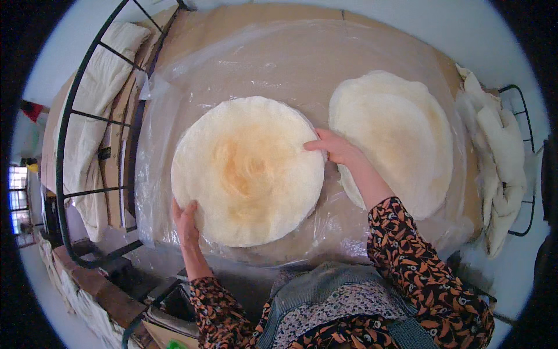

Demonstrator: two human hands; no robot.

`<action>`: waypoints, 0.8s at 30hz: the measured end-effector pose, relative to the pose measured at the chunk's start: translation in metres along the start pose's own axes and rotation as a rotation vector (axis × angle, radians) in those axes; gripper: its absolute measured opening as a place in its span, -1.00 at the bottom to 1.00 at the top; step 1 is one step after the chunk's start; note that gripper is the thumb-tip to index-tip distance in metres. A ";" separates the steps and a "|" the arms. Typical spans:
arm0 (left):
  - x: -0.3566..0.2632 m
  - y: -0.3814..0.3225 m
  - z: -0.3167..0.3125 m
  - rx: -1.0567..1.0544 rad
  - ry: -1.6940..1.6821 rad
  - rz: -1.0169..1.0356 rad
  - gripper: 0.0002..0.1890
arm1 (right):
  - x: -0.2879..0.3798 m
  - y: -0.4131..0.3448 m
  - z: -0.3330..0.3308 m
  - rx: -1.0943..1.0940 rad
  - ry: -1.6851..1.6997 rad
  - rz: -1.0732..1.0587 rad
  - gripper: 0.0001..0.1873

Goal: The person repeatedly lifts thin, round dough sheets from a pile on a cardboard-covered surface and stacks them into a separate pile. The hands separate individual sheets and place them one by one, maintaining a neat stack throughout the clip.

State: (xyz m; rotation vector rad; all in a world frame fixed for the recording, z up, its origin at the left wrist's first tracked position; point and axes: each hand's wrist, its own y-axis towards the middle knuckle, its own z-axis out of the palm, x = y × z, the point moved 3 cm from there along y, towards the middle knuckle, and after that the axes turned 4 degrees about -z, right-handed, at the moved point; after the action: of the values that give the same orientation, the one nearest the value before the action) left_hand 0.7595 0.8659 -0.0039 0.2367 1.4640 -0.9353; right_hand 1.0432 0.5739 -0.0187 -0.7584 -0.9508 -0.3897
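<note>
A large round flatbread [250,172], browned in the middle, lies before me with its rim between both my hands. My left hand [187,220] grips the lower left edge, thumb on top and fingers at the side. On the upper right edge my right hand [329,146] pinches the bread, thumb on top and the other fingers partly hidden at the rim. To the right, partly behind my right forearm, more round flatbreads [392,135] lie overlapping. Beneath everything is a clear plastic sheet [270,78] spread over a brown surface.
A black metal rail [61,152] curves up at the left, beside folded off-white cloth [93,104] and stacked cardboard [115,174]. Crumpled off-white cloth [501,148] lies along the right edge, next to another black metal rail [529,118]. Brown boxes or boards [104,292] stand low at the left.
</note>
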 end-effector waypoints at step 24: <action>0.010 -0.001 0.111 0.049 1.269 0.497 -0.50 | 0.023 -0.058 0.015 -0.519 -1.001 -0.597 -0.50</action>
State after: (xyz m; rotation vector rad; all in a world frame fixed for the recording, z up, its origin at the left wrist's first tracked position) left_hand 0.8390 0.7884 0.0049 1.3409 2.3339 -0.3468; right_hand 1.0120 0.5456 0.0294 -1.1675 -2.0857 -0.8275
